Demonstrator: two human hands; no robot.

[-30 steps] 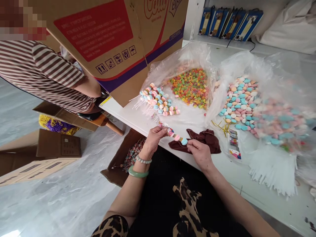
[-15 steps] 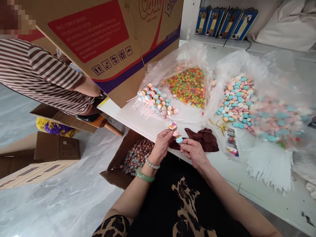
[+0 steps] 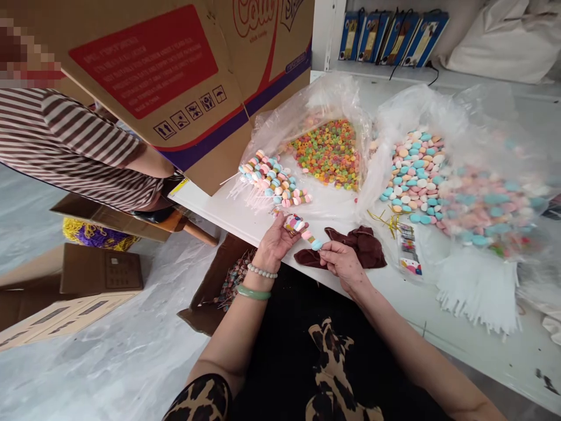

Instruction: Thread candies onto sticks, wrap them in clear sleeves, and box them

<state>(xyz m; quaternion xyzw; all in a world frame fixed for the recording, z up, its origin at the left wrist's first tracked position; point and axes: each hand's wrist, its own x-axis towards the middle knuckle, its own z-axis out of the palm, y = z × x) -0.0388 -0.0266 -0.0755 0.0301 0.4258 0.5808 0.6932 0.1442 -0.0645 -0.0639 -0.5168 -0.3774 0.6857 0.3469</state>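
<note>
Over the near edge of a white surface [image 3: 403, 295], a candy skewer [image 3: 306, 234] is held slantwise between a person's two hands, its pink, white and brownish pieces ending in blue beside a brightly printed wrapper [image 3: 294, 223]. The right hand [image 3: 343, 264] pinches the blue end; the left hand [image 3: 275, 241] cups the wrapped end, its exact grip unclear. Beyond lie a brown cloth [image 3: 367, 247] and piled skewers [image 3: 274, 180]. Behind, a cardboard box [image 3: 234, 73] carries handling symbols, "stick candy" in small red letters and larger, cropped script.
</note>
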